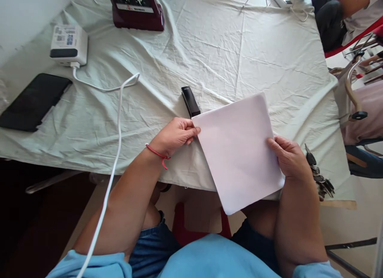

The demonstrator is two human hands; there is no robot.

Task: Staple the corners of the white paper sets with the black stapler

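The left hand (176, 135) pinches the upper left corner of a stack of plain white paper sheets (239, 150), its fingers (191, 131) curled close together with the thumb pressed against them at the paper's edge. The right hand (289, 157) grips the stack's right edge, thumb lying flat on top of the sheets and the other fingers folded underneath (those are hidden by the paper). The stack lies tilted on the near edge of the worktop (209, 50), which is covered in a wrinkled pale cloth, and its lower corner overhangs the person's lap. A small black stapler (190, 101) rests on the cloth, just beside the paper's upper left corner and the left fingertips. A bunch of dark metal keys (318, 176) lies near the right hand. Farther left are a white charger block (68, 44) with its white cable (119, 110), and a black phone (34, 101).
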